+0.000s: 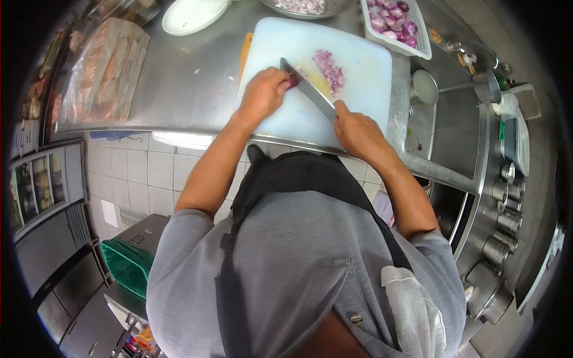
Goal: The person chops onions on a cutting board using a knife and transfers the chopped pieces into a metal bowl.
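Note:
On the white cutting board (pixel 364 71), my left hand (pixel 262 97) has its fingers closed round a purple onion piece (pixel 292 82). My right hand (pixel 360 131) grips the handle of a large knife (pixel 310 89), whose blade lies slantwise over the board, its tip beside the fingers of my left hand. Chopped onion (pixel 329 71) forms a small strip just beyond the blade. Part of the onion piece is hidden by my fingers and the blade.
Behind the board at the right is a white basket of peeled onions (pixel 422 36). A metal bowl with chopped onion (pixel 322 11) and a white plate (pixel 194 15) stand at the back. Plastic-wrapped packages (pixel 107 71) lie left. A sink (pixel 444 128) adjoins the counter.

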A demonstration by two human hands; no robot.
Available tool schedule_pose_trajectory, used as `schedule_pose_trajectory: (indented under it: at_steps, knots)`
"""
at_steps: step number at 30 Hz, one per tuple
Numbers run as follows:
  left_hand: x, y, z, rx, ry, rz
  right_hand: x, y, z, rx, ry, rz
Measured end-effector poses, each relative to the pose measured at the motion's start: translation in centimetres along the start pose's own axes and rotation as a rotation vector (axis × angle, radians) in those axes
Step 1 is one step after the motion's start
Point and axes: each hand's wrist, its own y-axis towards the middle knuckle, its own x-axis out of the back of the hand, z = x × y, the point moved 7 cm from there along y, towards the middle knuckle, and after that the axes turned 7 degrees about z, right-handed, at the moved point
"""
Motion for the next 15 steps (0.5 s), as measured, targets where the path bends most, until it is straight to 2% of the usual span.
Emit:
schedule_pose_trajectory:
  at_steps: [4, 7, 10, 15]
  knots:
    - [-0.2, -0.7, 0.3, 0.000, 0.027, -0.031, 0.3, -0.3, 0.8, 0.013, 0.027, -0.032]
    - [-0.3, -0.9, 0.1, 0.006, 0.023, -0.049, -0.9, 0.4, -0.2, -0.032, 0.007, 0.030]
    - [-0.1, -1.1, 0.2, 0.003, 0.019, -0.062, 1.6, -0.9, 1.5, -0.012, 0.007, -0.007]
    - [0.0, -1.0, 0.3, -0.016, 0.027, -0.097, -0.4, 0.3, 0.8, 0.028, -0.018, -0.020]
